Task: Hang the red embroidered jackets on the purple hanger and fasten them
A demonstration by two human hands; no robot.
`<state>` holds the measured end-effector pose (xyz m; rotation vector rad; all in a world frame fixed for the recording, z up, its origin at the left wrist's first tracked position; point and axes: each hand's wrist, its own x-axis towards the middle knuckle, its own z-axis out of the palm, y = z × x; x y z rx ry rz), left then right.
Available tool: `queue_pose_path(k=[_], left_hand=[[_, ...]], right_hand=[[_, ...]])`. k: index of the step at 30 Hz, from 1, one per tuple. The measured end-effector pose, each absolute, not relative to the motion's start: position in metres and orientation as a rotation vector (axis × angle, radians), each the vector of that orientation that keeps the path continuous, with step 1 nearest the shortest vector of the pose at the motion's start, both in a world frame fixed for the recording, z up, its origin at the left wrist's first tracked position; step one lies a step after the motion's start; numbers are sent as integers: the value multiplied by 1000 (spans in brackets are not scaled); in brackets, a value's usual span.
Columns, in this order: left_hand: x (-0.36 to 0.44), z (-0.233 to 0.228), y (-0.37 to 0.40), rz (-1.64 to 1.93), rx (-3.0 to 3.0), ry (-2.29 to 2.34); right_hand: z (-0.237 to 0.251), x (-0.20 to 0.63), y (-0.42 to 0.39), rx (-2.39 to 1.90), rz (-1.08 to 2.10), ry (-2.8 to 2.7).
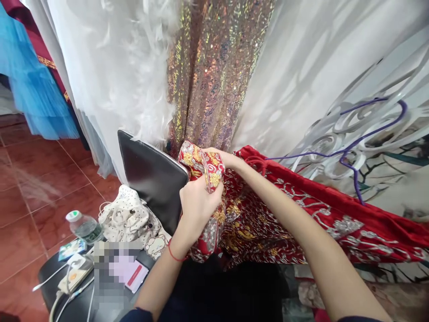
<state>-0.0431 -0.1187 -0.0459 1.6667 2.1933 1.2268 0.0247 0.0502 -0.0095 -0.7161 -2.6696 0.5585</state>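
Hands: left hand point(197, 203) and right hand point(225, 159) both pinch red embroidered garment point(254, 219); no legible writing.

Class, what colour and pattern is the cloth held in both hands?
Red cloth with gold and silver embroidery, seen in the head view.
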Motion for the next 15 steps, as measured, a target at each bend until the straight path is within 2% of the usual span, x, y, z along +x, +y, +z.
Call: queue_pose_path(k=[5,11,15], left_hand=[[-50,-46,-88,1041,1725,2374],[-46,1,-63,1222,1870,2364],[-38,16,-42,985,1886,2381]], right_hand=[[39,33,81,-909,86,-2569],[90,67,99,-1197,-383,-2232],[79,96,114,-1427,-375,-2459]])
